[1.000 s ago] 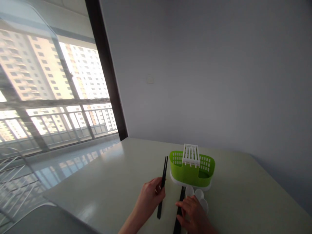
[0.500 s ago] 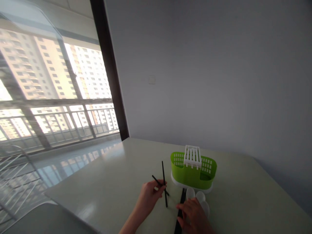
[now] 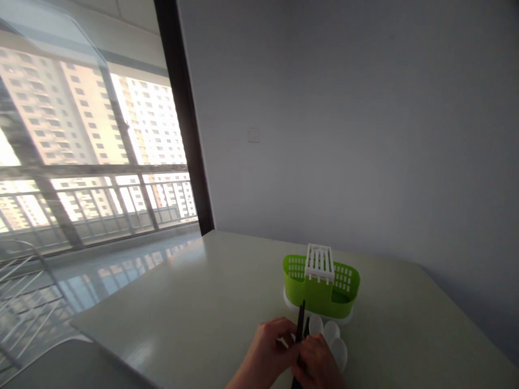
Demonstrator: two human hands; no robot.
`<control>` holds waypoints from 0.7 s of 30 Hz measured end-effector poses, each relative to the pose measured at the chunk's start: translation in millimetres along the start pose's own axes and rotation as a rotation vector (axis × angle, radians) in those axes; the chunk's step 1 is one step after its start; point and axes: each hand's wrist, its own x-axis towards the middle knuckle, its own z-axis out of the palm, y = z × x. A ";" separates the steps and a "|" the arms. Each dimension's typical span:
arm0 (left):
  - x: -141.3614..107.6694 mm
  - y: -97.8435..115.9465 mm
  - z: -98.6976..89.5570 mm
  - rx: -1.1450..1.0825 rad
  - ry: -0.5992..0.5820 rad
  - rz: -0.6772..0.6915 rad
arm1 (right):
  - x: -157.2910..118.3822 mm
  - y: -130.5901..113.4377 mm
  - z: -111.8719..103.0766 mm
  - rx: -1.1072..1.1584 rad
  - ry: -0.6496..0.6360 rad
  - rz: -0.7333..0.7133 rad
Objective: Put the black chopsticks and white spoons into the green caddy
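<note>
Two slim black chopsticks [image 3: 300,321] stand close together, nearly parallel, tips pointing away from me. My left hand [image 3: 272,346] is closed round them from the left, thumb and fingers pinching their middle. From the right, my right hand [image 3: 318,359] meets it with curled fingers pressed on the chopsticks' lower part. More black chopsticks [image 3: 307,325] lie on the table behind and under my hands, largely covered. Beside my right hand are several white spoons [image 3: 339,354], only their bowls showing. Beyond them sits a green basket [image 3: 320,297] with cut-out sides.
A white slatted rack [image 3: 319,262] lies across the basket's middle, and a white base [image 3: 288,300] shows beneath it. Everything rests on a pale table [image 3: 194,308]. The grey wall [image 3: 344,135] stands behind, with a window at left and a grey chair [image 3: 77,362] at lower left.
My left hand has moved right, bringing the crossed chopsticks together almost parallel. My right hand has shifted slightly and closed on them as well. Basket and spoons stay in place.
</note>
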 end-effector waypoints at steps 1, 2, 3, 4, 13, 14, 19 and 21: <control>0.3 -1.0 -0.5 -0.012 -0.012 0.006 | -0.3 0.5 1.2 -0.006 0.002 -0.006; 0.5 -1.8 -1.7 -0.020 -0.024 0.011 | -0.7 1.1 2.1 -0.010 0.006 -0.011; 0.8 -2.0 -3.6 -0.023 -0.035 0.017 | -1.0 1.6 2.7 -0.012 0.012 -0.016; 1.3 -1.1 -6.6 -0.024 -0.042 0.023 | -1.3 2.2 2.8 -0.009 0.014 -0.019; 61.4 62.3 -78.2 -0.075 0.271 0.231 | 2.0 6.5 -18.4 0.106 -0.076 0.148; 76.1 66.4 -81.7 -0.076 0.298 0.252 | 2.3 7.1 -18.6 0.096 -0.056 0.149; 149.2 51.4 -62.2 0.092 0.192 0.182 | 0.9 12.4 -6.3 0.037 0.059 0.089; 169.9 37.9 -46.7 0.155 0.149 0.140 | -0.4 16.0 0.3 0.010 0.119 0.075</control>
